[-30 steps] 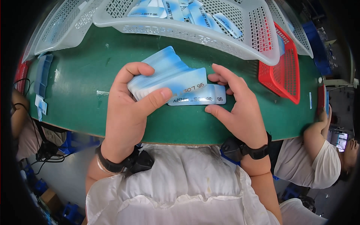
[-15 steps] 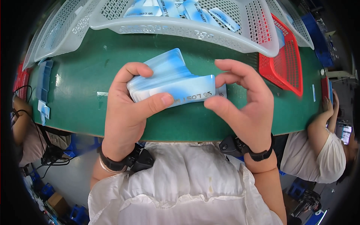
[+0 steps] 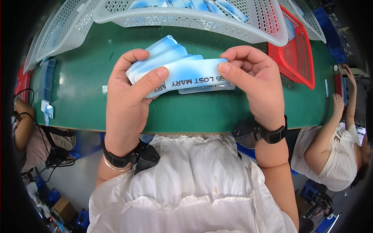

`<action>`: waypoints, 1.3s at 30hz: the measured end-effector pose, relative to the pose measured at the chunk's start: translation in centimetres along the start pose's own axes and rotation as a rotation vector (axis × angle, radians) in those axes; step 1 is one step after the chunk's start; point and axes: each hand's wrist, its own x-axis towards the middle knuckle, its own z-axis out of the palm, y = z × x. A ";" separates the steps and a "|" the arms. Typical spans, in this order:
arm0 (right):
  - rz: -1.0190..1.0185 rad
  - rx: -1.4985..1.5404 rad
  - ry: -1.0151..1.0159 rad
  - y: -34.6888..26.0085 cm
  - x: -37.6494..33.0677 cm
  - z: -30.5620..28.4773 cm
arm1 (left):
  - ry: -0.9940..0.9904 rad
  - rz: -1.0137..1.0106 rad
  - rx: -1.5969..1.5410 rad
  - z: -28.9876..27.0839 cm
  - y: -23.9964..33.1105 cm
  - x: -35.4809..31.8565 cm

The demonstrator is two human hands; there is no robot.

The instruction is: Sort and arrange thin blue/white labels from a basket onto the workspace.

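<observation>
My left hand [image 3: 126, 97] is closed round a fanned stack of thin blue-and-white printed cards [image 3: 165, 50] with rounded corners, its thumb pressing on the front. The front card [image 3: 194, 74] reaches out to the right, dark lettering along its lower edge. My right hand [image 3: 258, 83] pinches that card's right end between thumb and fingers, so both hands touch it. Below and partly behind it, another such card [image 3: 206, 90] shows; whether it rests on the green table [image 3: 163, 116] I cannot tell.
Ahead stands a white perforated basket [image 3: 186, 21] with several similar cards inside. More white baskets [image 3: 66, 37] stand at the left, a red basket [image 3: 297, 56] at the right. A blue tray [image 3: 46, 79] lies at the left edge. Co-workers' arms [image 3: 330, 120] show at both sides.
My right hand has closed on the front card's right end, which it was open around before. The stack is more fanned out, and both hands sit slightly higher in view.
</observation>
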 end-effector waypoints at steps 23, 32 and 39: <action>0.109 0.071 -0.002 0.2 0.6 -1.5 | 0.123 0.068 0.070 0.0 -0.2 1.2; 0.103 0.111 -0.010 0.4 0.7 -1.6 | 0.175 0.097 0.057 -0.5 -0.4 1.0; 0.072 0.069 -0.006 1.2 0.6 -1.9 | 0.186 0.123 0.021 -0.4 -0.8 0.8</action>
